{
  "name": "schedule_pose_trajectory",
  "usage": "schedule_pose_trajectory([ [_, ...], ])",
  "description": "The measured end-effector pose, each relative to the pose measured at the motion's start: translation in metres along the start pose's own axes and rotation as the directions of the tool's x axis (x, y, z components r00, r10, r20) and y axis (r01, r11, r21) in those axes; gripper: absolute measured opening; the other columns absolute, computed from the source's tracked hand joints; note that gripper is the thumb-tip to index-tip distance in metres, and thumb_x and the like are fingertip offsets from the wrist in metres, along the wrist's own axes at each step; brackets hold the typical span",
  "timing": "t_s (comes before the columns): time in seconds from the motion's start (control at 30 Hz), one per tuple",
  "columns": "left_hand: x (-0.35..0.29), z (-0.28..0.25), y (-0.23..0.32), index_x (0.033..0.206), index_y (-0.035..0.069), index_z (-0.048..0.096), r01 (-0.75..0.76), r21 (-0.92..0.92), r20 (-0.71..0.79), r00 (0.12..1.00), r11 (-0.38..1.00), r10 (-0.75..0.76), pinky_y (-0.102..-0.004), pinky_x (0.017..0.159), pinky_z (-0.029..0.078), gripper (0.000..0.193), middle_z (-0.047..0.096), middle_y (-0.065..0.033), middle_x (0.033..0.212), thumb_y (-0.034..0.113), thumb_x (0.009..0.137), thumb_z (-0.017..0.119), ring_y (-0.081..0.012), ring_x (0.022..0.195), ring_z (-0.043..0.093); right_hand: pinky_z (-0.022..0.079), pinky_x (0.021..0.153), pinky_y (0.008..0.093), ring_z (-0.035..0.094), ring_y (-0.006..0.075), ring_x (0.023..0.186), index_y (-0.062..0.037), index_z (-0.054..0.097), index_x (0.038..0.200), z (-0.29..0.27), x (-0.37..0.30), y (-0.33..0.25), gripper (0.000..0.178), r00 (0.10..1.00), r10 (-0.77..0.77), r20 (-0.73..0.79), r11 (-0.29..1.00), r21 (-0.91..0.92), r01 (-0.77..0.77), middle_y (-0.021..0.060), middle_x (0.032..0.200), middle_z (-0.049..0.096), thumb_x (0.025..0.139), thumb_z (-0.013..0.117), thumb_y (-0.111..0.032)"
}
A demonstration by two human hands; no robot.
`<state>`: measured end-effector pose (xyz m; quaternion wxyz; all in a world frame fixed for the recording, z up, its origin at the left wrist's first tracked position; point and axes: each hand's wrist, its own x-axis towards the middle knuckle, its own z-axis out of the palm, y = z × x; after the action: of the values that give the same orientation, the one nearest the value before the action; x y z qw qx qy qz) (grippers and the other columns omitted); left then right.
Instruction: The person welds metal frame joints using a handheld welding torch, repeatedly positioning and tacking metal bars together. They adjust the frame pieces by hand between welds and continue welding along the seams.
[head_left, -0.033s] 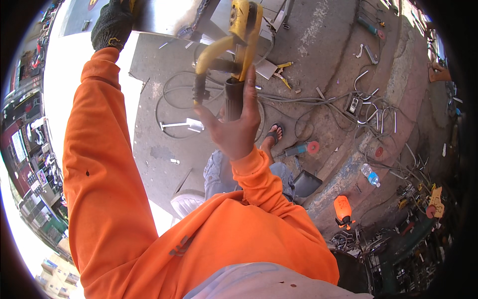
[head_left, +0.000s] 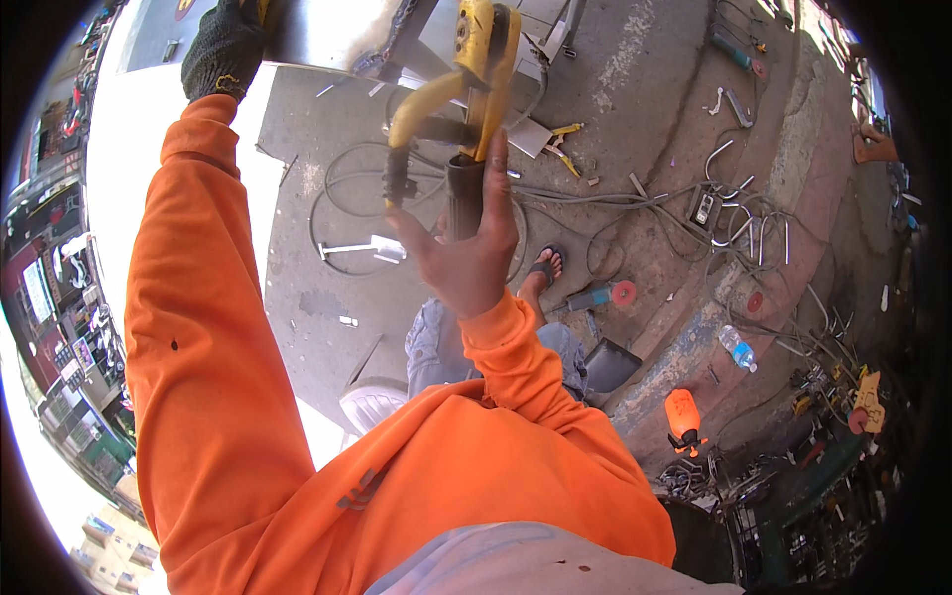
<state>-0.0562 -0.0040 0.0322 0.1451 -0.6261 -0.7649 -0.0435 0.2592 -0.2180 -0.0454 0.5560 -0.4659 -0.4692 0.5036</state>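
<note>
My bare right hand (head_left: 471, 263) is wrapped round the dark handle of a yellow electrode holder (head_left: 479, 50), held upright in front of me. Its curved yellow lever (head_left: 416, 109) reaches down to my thumb. My left hand (head_left: 220, 55), in a dark knitted glove, is at the top edge beside a shiny metal sheet (head_left: 327, 35). A sliver of something yellow shows by that glove, but its fingers run out of view. A rough weld seam (head_left: 397, 40) marks the sheet's right edge.
Cables (head_left: 595, 198) loop across the concrete floor. An angle grinder (head_left: 605, 296) lies near my foot, another (head_left: 734, 50) farther off. Bent metal rods (head_left: 734, 223), a yellow clamp (head_left: 563, 149), a water bottle (head_left: 738, 349) and an orange bottle (head_left: 682, 415) are to the right.
</note>
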Motion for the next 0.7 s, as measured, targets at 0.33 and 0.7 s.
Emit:
schedule_pose_trajectory([
  [0.33, 0.000, 0.000, 0.000, 0.139, 0.015, 0.061, -0.007, 0.005, 0.002, 1.000, 1.000, 0.007, -0.0573, 0.094, 0.054, 0.054, 0.072, -0.0256, 0.117, 0.053, 0.110, 0.036, -0.0491, 0.110, 0.066, 0.054, 0.102, 0.0424, 0.064, 0.0389, 0.121, 0.0055, 0.024, 0.163, -0.002, 0.000, -0.002, 0.117, 1.000, -0.023, -0.005, 0.998, -0.061, 0.023, 0.0307, 0.138, 0.056, 0.074, 0.095, -0.022],
  [0.7, -0.010, -0.003, 0.004, 0.141, 0.016, 0.058, -0.144, 0.172, -0.041, 0.987, 0.974, 0.153, -0.0518, 0.097, 0.053, 0.047, 0.069, -0.0211, 0.124, 0.044, 0.107, 0.041, -0.0427, 0.115, 0.064, 0.055, 0.082, 0.0297, 0.066, 0.0189, 0.097, 0.0033, 0.027, 0.163, -0.006, 0.002, 0.001, 0.121, 0.997, -0.071, -0.018, 0.987, -0.146, 0.068, 0.0147, 0.127, 0.065, 0.066, 0.097, -0.015],
])
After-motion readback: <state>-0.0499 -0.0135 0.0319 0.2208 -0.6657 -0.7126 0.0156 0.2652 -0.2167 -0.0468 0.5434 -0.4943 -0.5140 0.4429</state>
